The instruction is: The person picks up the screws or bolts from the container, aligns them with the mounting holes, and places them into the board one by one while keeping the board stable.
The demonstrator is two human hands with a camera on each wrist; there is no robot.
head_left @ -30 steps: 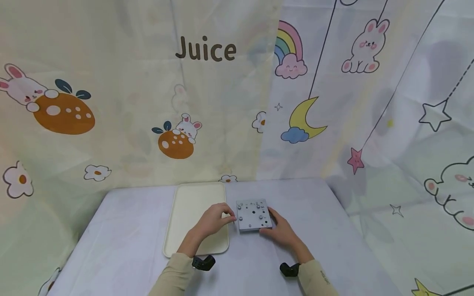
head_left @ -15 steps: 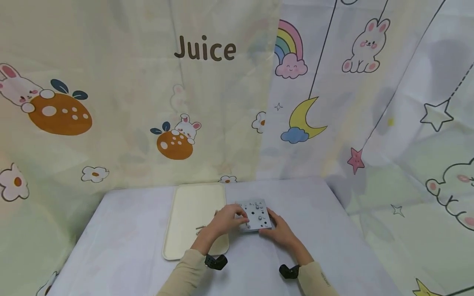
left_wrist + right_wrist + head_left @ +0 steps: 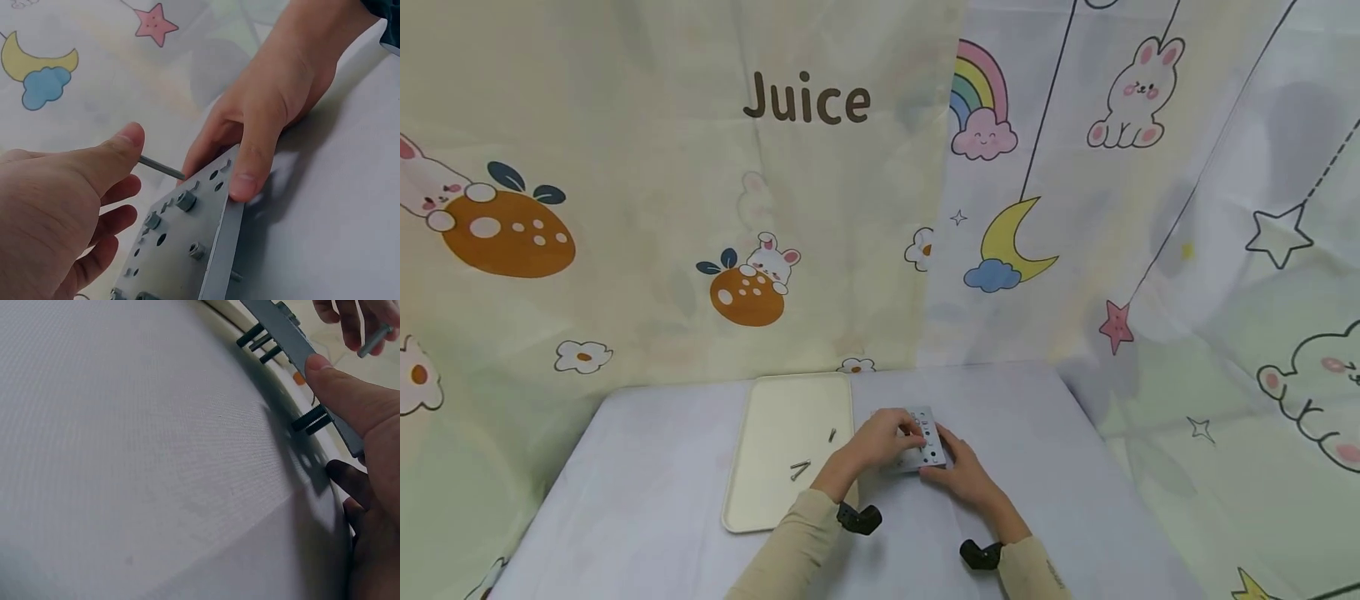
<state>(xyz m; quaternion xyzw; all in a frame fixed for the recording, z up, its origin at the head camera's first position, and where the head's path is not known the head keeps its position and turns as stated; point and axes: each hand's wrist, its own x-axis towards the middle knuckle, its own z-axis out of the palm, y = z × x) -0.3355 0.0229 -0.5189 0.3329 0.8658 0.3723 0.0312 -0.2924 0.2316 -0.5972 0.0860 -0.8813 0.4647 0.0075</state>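
My left hand (image 3: 880,440) is above a grey metal plate (image 3: 936,455), pinching a thin metal screw (image 3: 161,167) between thumb and fingers. In the left wrist view the screw points down toward the plate's far corner, near some holes; whether it touches cannot be told. Several hex-socket bolts (image 3: 185,200) stand in the plate, and threaded shanks (image 3: 306,419) stick out beneath it in the right wrist view. With the thumb on one face and fingers behind, my right hand (image 3: 964,473) grips the plate's right edge. The left hand hides much of the plate in the head view.
A cream tray (image 3: 760,417) lies left of the plate, with several loose screws (image 3: 801,472) on it. A white cloth covers the table (image 3: 647,500). A printed curtain (image 3: 850,208) hangs behind the table.
My left hand has moved right, from beside the plate to over it, still pinching the screw. Loose screws on the tray have come into sight. The right hand stays on the plate.
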